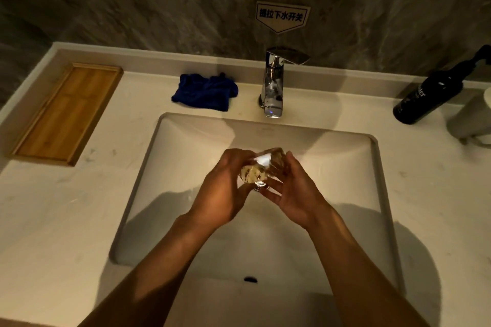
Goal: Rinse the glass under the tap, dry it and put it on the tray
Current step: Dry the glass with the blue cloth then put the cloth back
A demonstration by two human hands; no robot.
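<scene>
The glass (261, 167) is clear and glinting. The tap (273, 82) at the bench's back edge is mirror-polished chrome metal. The tray (66, 114) near the left edge is matt grained wood. The cloth (204, 91) is soft blue fabric. The sink (186, 146) looks smooth, glossy white; the bench (66, 207) pale, smooth stone.

Clear glass (261, 167) was tilted on its side over the sink basin (186, 146), in front of the tap (273, 82) and not under its spout. Chrome tap stood upright at the basin's back edge; no water stream was visible. Blue cloth (206, 91) lay crumpled just left of the tap. Wooden tray (66, 114) sat well left of the tap, near the counter's (53, 220) left edge.
</scene>
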